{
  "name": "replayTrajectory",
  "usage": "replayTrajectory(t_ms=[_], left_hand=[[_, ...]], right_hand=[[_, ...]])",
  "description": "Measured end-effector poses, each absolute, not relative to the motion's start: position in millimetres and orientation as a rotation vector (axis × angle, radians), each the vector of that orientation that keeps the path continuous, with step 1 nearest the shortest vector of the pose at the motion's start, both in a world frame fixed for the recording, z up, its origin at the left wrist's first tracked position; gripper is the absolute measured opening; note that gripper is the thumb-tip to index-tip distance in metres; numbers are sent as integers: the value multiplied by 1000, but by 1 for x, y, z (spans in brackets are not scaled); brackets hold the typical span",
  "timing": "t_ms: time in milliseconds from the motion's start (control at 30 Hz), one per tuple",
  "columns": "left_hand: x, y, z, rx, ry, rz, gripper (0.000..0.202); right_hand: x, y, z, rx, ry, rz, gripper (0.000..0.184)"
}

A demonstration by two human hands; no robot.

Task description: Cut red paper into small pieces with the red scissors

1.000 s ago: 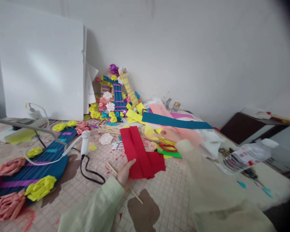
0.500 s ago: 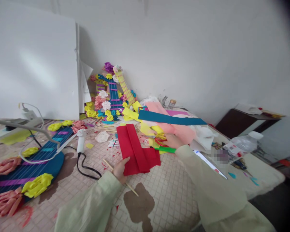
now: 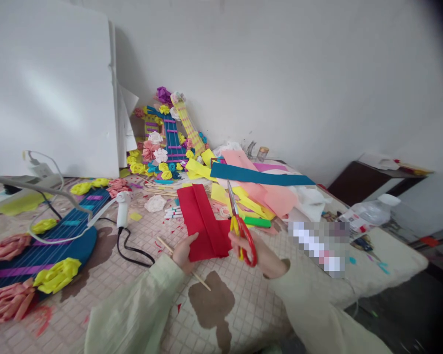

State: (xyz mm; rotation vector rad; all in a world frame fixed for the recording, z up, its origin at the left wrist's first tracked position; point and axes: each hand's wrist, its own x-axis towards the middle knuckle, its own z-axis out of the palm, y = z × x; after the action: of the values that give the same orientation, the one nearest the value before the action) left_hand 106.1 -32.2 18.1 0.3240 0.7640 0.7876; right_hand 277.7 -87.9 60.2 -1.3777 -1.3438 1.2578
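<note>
My left hand (image 3: 184, 251) is closed on the lower left edge of a folded sheet of red crepe paper (image 3: 203, 223), thumb on top. A thin wooden stick (image 3: 202, 281) passes behind that hand; whether it is gripped too I cannot tell. In my right hand (image 3: 265, 255) are scissors (image 3: 241, 231) with red and yellow handles, their blades pointing up and away from me. They stand just right of the red paper, and the blades look nearly closed. A green stick-like item (image 3: 257, 222) lies just beyond the scissors.
A white glue gun (image 3: 123, 209) with a black cord stands left of the paper. Blue guitar shapes with paper flowers (image 3: 57, 275) lie at left. Blue (image 3: 262, 175) and pink paper strips (image 3: 280, 199) are piled behind. A plastic bottle (image 3: 372, 212) lies at right.
My right hand has picked up the scissors from the paper pile and brought them nearer, beside the red paper. My left hand stays on the red paper.
</note>
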Motion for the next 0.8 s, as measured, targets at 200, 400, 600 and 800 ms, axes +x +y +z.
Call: replayTrajectory(t_ms=[200,400,600,800], left_hand=[[106,-35,23,279,783,834,20],[107,-34,22,265,791,842,17],[106,-35,23,226,741,844,25],[103,-36,27,208,714,883,39]], right_hand=[[239,-152,25,-1093,-954,1525,44],[242,-204,-11,-853,-773,1908,54],[239,-222,-27,-872,-594,2037,60],[236,-223,-18,-965,-470,2066,49]])
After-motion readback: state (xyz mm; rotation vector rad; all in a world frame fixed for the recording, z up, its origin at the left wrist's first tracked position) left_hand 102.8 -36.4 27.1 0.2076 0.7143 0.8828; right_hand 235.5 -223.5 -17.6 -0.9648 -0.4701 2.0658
